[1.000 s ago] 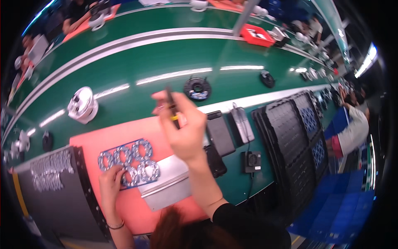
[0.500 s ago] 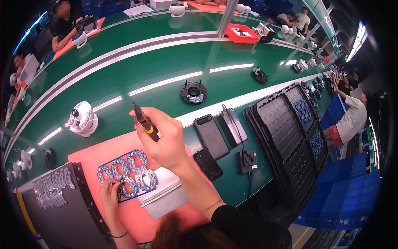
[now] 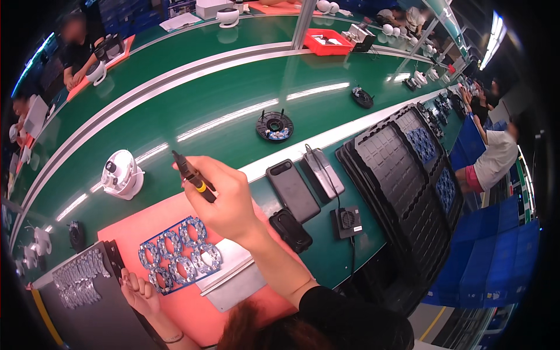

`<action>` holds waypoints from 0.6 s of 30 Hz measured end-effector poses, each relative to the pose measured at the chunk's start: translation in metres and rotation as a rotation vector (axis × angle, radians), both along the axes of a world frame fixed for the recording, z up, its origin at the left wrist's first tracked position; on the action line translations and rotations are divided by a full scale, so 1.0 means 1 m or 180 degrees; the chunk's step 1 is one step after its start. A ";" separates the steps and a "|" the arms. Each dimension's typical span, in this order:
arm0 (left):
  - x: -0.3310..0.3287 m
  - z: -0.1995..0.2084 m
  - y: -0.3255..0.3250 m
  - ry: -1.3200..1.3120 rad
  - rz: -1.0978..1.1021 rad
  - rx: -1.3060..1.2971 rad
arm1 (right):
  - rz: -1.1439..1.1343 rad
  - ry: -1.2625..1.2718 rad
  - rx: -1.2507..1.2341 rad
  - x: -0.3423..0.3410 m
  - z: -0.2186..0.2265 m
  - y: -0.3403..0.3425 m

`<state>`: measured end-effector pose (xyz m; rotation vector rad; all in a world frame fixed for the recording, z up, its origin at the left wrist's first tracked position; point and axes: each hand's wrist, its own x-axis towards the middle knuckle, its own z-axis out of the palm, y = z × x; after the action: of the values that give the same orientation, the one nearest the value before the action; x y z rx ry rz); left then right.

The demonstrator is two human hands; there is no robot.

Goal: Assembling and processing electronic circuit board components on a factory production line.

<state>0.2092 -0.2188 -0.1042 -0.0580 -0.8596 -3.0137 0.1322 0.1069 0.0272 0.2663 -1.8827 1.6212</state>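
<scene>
My right hand (image 3: 224, 201) is raised above the pink mat (image 3: 146, 224) and grips a black pen-like tool with a yellow band (image 3: 192, 177), its tip pointing up and left. Below it on the mat lies a blue panel of several ring-shaped circuit boards (image 3: 179, 254). My left hand (image 3: 139, 290) rests with curled fingers at the panel's lower left corner, touching its edge. A grey metal plate (image 3: 233, 274) lies just right of the panel.
A black tray of small parts (image 3: 81, 280) sits at the left. A white dome device (image 3: 121, 174) and a round black part (image 3: 274, 126) stand on the green conveyor (image 3: 233, 99). Two dark phones, a small black box and stacked black trays (image 3: 402, 175) lie right. Other people work nearby.
My right hand with the tool has come down and leftward from over the conveyor toward the blue panel. My left hand stays at the panel's corner.
</scene>
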 end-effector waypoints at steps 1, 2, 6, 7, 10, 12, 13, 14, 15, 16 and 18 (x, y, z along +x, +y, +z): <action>-0.002 -0.001 -0.001 0.0106 -0.0222 0.0276 | -0.0024 0.0010 0.0000 0.000 0.000 -0.001; -0.004 -0.002 -0.001 0.0210 -0.0445 0.0551 | -0.0005 0.0090 0.0027 -0.001 -0.001 -0.002; -0.006 -0.006 0.004 -0.0112 -0.0657 0.1011 | 0.0044 0.0198 0.0107 -0.002 -0.005 -0.002; -0.006 -0.009 0.005 -0.0124 -0.0674 0.0822 | 0.0053 0.0230 0.0129 -0.003 -0.006 -0.002; -0.005 -0.004 0.011 -0.0230 -0.0650 0.0457 | 0.0057 0.0168 0.0111 -0.002 -0.005 -0.001; -0.001 0.003 0.017 -0.0719 -0.0058 -0.0931 | 0.0035 0.0197 0.0114 -0.004 -0.007 -0.002; 0.000 0.008 0.021 -0.0648 -0.0057 -0.1492 | 0.0037 0.0227 0.0119 -0.005 -0.007 -0.001; 0.000 0.013 0.024 -0.0654 -0.0069 -0.1488 | 0.0028 0.0218 0.0124 -0.005 -0.007 -0.001; 0.002 0.016 0.026 -0.0677 -0.0117 -0.1810 | 0.0002 0.0233 0.0149 -0.005 -0.006 -0.001; 0.004 0.020 0.028 -0.0702 -0.0159 -0.2130 | -0.0015 0.0249 0.0175 -0.005 -0.005 -0.001; 0.006 0.029 0.032 -0.0684 -0.0147 -0.2420 | -0.0012 0.0234 0.0142 -0.006 -0.004 -0.001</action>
<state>0.2154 -0.1863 -0.0754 0.2476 -1.9817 -2.5632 0.1267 0.1063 0.0230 0.3367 -1.8642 1.5473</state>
